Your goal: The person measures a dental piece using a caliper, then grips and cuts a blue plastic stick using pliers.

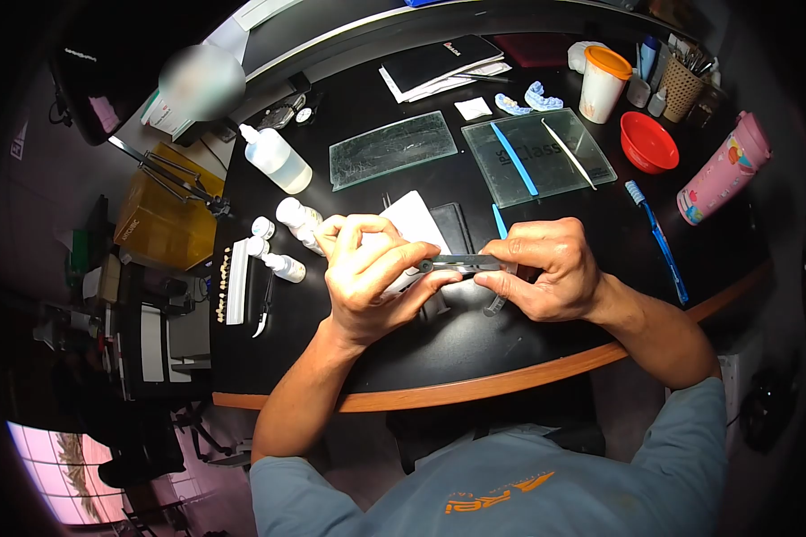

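Both my hands meet above the black table, near its front edge. Between the thumb and fingers of my left hand (372,273) is one end of a small dark, flat object (461,261) with a rounded end. My right hand (546,268) pinches its other end, where something clear shows by the fingertips. What exactly the object is cannot be made out. Behind my hands lie a white pad (414,217) and a black case (452,228). A blue stick (499,220) shows just above my right fingers.
Small white bottles (285,267) and a squeeze bottle (278,159) stand at the left. Glass plates (392,150), one bearing two tools, lie behind. A red bowl (649,143), a cup (604,85), a toothbrush (658,242) and a pink bottle (724,170) are at the right.
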Tool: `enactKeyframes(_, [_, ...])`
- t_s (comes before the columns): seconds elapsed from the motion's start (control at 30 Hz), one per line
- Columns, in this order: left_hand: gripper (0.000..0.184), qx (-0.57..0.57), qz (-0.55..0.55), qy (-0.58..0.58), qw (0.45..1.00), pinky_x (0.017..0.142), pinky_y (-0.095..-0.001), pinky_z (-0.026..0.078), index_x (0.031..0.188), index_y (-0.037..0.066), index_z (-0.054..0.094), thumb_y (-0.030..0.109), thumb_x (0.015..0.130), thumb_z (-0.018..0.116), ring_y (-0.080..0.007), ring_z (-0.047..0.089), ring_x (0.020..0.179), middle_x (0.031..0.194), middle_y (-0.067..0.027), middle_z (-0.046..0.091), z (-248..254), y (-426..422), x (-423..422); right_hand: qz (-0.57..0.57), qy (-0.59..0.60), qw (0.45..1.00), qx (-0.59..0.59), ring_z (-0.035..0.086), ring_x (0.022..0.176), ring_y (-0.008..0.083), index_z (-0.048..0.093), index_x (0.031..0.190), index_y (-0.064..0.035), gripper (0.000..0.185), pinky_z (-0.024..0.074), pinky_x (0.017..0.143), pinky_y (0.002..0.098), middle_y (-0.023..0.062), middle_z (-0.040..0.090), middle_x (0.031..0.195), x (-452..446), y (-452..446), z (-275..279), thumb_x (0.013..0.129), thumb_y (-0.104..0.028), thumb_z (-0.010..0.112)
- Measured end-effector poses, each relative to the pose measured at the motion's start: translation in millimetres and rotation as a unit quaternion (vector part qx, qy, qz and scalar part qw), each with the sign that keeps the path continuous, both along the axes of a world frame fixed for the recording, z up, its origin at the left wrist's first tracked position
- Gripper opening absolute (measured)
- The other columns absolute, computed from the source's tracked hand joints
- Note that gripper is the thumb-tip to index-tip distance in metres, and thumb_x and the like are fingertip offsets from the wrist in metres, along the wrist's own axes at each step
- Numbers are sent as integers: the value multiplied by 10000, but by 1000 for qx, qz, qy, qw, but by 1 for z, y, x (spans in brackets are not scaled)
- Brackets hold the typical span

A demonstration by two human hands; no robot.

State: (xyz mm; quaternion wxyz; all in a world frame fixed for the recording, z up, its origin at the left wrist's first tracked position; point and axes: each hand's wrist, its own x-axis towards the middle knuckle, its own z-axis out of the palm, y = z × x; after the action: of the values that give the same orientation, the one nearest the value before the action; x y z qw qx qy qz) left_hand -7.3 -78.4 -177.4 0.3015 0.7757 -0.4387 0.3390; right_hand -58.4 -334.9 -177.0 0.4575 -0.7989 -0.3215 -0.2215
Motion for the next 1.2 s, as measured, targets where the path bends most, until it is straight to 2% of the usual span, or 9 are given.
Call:
enactKeyframes(0.13, [392,-14,9,41,999,917,-404,347,932,151,808,361,654,989,-191,620,909,750,62,673,6,-2,-2,7,5,1000,-12,590,505,152,803,933,16,209,412,451,315,84,621,633,0,-2,0,811,-125,897])
enactKeyframes(0.37, [388,13,-2,3,1000,930,-413,350,908,151,794,380,659,983,-192,619,904,717,82,665,3,0,2,-1,16,999,-34,627,536,136,755,1000,40,321,478,478,279,79,667,732,1,-5,6,776,-144,893])
enactKeyframes(0.47, [393,13,-3,-6,1000,932,-415,349,908,151,794,387,657,983,-191,619,905,719,82,665,4,0,2,6,32,999,-25,628,538,134,728,1016,43,352,481,479,276,85,668,752,0,-3,4,766,-146,889])
enactKeyframes(0.57, [401,15,-1,-8,1000,932,-417,346,908,149,795,394,653,983,-190,618,904,715,82,661,4,0,1,4,45,999,-28,598,565,104,731,1038,20,372,463,486,256,49,637,753,0,-3,1,745,-119,913])
enactKeyframes(0.67, [412,16,2,-8,1000,929,-416,343,917,148,800,401,650,984,-189,615,903,713,83,659,3,0,1,6,45,999,-29,634,545,131,723,1007,39,333,500,487,276,86,661,749,-1,-2,5,772,-136,880])
enactKeyframes(1.2, [415,12,4,2,1000,939,-420,336,980,157,789,368,680,984,-177,614,892,717,91,671,7,0,3,12,57,998,-30,659,533,137,750,1008,38,272,511,484,278,73,681,708,-2,-1,0,817,-114,871])
